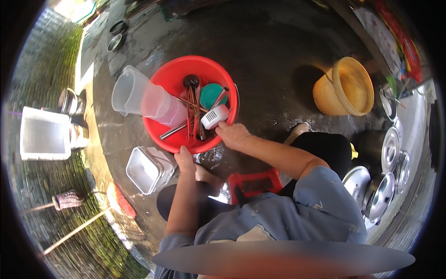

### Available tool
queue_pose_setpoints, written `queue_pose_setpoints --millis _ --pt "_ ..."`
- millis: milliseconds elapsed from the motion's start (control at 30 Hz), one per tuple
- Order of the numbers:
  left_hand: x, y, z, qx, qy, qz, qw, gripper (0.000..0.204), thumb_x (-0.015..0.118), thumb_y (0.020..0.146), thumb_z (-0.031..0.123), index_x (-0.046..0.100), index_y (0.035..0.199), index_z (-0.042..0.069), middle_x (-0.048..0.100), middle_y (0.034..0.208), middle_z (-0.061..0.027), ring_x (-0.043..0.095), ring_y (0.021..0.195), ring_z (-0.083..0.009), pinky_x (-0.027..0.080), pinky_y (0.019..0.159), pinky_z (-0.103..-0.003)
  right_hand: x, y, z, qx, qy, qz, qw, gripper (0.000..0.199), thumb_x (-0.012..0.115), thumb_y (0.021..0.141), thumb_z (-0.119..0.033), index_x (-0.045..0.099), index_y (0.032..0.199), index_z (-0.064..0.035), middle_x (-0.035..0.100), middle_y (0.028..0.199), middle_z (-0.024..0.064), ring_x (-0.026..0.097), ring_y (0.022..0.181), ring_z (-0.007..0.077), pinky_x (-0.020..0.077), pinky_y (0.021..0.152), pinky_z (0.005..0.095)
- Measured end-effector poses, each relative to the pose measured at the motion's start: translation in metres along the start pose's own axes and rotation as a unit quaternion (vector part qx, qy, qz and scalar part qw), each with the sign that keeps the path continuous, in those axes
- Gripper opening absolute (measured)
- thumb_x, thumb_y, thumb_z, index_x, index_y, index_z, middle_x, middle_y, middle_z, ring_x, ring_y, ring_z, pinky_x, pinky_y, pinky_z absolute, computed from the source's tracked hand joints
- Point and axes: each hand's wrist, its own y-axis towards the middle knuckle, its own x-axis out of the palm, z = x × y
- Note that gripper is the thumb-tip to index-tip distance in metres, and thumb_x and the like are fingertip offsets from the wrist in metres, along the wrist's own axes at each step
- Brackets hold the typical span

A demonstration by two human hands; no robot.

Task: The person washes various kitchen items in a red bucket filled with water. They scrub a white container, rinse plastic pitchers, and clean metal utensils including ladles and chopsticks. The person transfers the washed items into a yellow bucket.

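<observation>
A round red tub [165, 69] stands on the wet floor in front of me. Its near-left rim is gripped by my left hand [185, 160], fingers closed. My right hand [234, 136] is closed over the near-right rim, its fingertips beside a white slotted utensil [215, 117]; whether they touch it is unclear. Inside lie a teal bowl [211, 94], a dark ladle-like utensil [191, 82], a metal tube [171, 131] and several long thin utensils. Nested translucent plastic containers [132, 93] lean across the tub's left side, partly inside it.
White rectangular containers [147, 168] sit left of my feet. A yellow bucket [346, 88] stands to the right, and metal lids and pots [391, 144] line the right wall. A red stool [255, 182] is beneath me. At left are a white bin [46, 135], a broom [121, 201] and a mop [67, 200].
</observation>
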Motion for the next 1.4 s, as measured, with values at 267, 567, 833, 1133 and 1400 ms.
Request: queue_pose_setpoints --millis 267,567,833,1133,1400 --pt "0.005 0.039 0.014 0.069 0.175 -0.081 0.979 0.030 0.055 0.083 0.032 0.054 0.100 0.007 0.055 0.070 -0.0043 0.047 0.045 -0.0174 0.038 0.037 -0.030 -0.009 -0.067 -0.006 0.000 0.152 -0.043 0.987 0.035 0.055 0.083 -0.022 0.056 0.111 -0.0016 0.052 0.115 0.0187 0.060 0.098 0.0349 0.0509 0.082 0.0437" --pt "0.035 0.037 0.007 0.197 0.081 -0.052 0.976 0.037 0.058 0.084 0.024 0.048 0.113 0.002 0.057 0.089 -0.0091 0.056 0.067 -0.0178 0.045 0.049 -0.030 -0.150 -0.194 0.254 0.376 0.245 0.550 0.704 0.023 0.058 0.084 -0.015 0.061 0.099 0.0020 0.061 0.097 0.0169 0.060 0.092 0.0293 0.0491 0.081 0.0366" --pt "0.028 -0.020 -0.029 0.099 0.031 -0.056 0.993 0.017 0.058 0.084 0.020 0.051 0.093 0.007 0.048 0.065 -0.0005 0.044 0.046 -0.0107 0.035 0.038 -0.026 -0.100 -0.322 0.395 0.491 0.663 0.548 0.138 0.056 0.064 0.080 -0.029 0.043 0.129 -0.0121 0.050 0.122 0.0129 0.050 0.114 0.0322 0.0477 0.085 0.0525" --pt "0.095 -0.140 -0.098 -0.187 0.187 -0.360 0.895 0.023 0.064 0.084 0.023 0.058 0.100 0.008 0.063 0.084 -0.0076 0.060 0.071 -0.0202 0.052 0.065 -0.034 -0.122 -0.296 0.413 0.522 0.488 0.625 0.314 0.046 0.062 0.070 -0.012 0.055 0.114 0.0005 0.060 0.102 0.0138 0.062 0.089 0.0230 0.0512 0.070 0.0348" --pt "0.267 -0.088 -0.155 -0.320 0.000 -0.324 0.890 0.033 0.047 0.095 0.034 0.053 0.115 0.009 0.058 0.114 -0.0097 0.055 0.101 -0.0287 0.047 0.087 -0.044 -0.194 -0.257 0.301 0.548 0.157 0.445 0.690 0.046 0.065 0.069 -0.021 0.060 0.109 0.0008 0.065 0.098 0.0182 0.061 0.097 0.0313 0.0448 0.087 0.0355"
